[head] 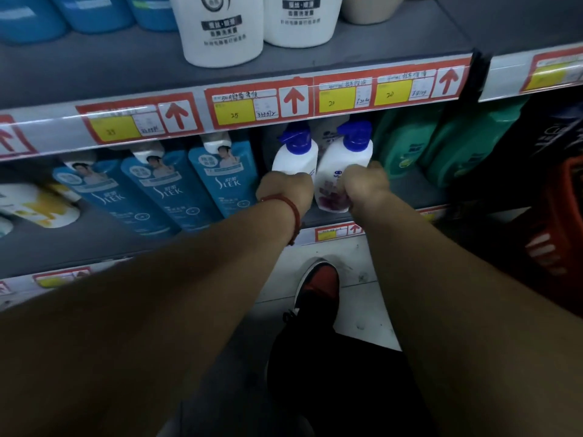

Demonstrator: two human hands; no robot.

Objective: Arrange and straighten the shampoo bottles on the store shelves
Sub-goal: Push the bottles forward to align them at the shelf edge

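I'm straightening a white pump pair at twelve o'clock on the middle shelf [104,244]. My left hand [284,192] grips the left bottle [295,159] and my right hand [362,184] the right bottle [339,162], apparently clamped, though the view is partly blocked. Next, square both, labels forward.

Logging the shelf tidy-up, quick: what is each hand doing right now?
Left hand: fingers curled round the left white pump bottle.
Right hand: fingers curled round the right white pump bottle.

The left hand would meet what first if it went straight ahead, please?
The left hand grips the left blue-pump bottle, so it meets that first, likely pushing it back; depth behind is unclear.
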